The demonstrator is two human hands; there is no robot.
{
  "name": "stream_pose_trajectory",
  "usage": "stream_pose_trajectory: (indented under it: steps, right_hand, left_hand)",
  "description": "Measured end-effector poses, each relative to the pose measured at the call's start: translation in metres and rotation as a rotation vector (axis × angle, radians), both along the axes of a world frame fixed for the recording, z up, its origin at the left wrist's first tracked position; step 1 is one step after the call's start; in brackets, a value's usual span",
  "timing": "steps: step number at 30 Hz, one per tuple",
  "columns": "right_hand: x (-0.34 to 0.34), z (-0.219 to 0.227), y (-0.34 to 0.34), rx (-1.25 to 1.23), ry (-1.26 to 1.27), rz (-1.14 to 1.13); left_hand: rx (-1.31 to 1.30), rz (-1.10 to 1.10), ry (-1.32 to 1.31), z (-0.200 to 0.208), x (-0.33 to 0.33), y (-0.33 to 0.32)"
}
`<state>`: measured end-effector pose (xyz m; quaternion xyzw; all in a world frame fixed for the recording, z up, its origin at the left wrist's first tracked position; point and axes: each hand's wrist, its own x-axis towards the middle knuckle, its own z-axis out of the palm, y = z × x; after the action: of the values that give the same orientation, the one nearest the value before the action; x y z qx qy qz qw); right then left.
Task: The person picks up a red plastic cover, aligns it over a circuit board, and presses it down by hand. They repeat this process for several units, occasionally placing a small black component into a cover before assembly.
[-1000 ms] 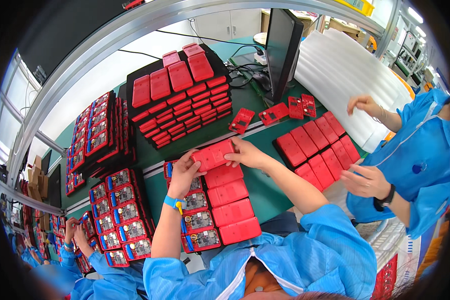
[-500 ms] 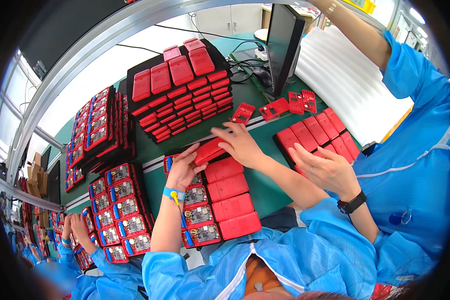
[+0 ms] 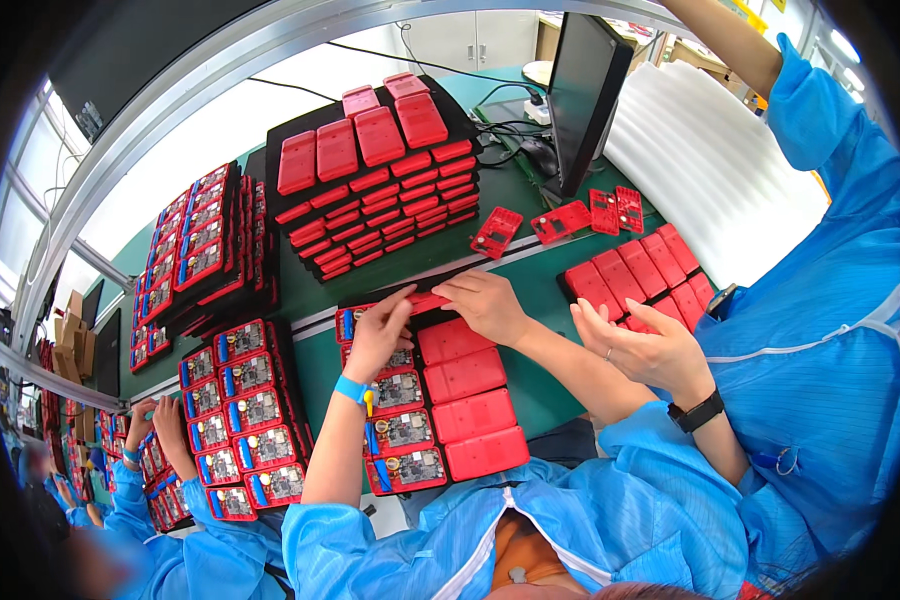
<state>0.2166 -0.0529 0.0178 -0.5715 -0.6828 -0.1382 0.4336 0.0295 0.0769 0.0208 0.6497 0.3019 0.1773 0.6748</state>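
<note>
Between my two hands is a red plastic case [image 3: 427, 302], held by its ends above the far end of a black tray. Its left end is in the closed fingers of my left hand [image 3: 382, 330], which wears a blue wrist strap [image 3: 351, 389]. My right hand [image 3: 484, 306] grips the other end with its fingertips. Below them, the tray's left column carries open red cases with circuit boards [image 3: 404, 430] and blue parts. Closed-looking red covers [image 3: 480, 411] fill the right column.
A tall stack of trays with red cases [image 3: 378, 137] stands at the back, near a monitor [image 3: 585, 100]. Board-filled trays [image 3: 255, 408] are at left. A co-worker's hand [image 3: 640, 345] hovers by another tray of red cases [image 3: 620, 280] at right. Another person works far left.
The red case has turned from tilted to nearly level and edge-on. My right fingers, spread above it before, now close on its right end. The whole view has shifted slightly.
</note>
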Motion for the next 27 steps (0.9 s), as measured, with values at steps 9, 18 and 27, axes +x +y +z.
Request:
stream_pose_trajectory:
  steps: [9, 18, 27]
  right_hand:
    - [0.003, 0.005, -0.001, -0.048, 0.054, 0.020]
    - [0.002, 0.014, -0.006, -0.030, -0.121, 0.028]
    - [0.001, 0.004, -0.001, -0.043, 0.001, 0.071]
  left_hand:
    - [1.166, 0.116, -0.143, 0.000, -0.001, -0.013]
    - [1.261, 0.111, -0.197, -0.001, -0.003, -0.014]
    - [1.231, 0.097, -0.211, 0.006, -0.003, -0.017]
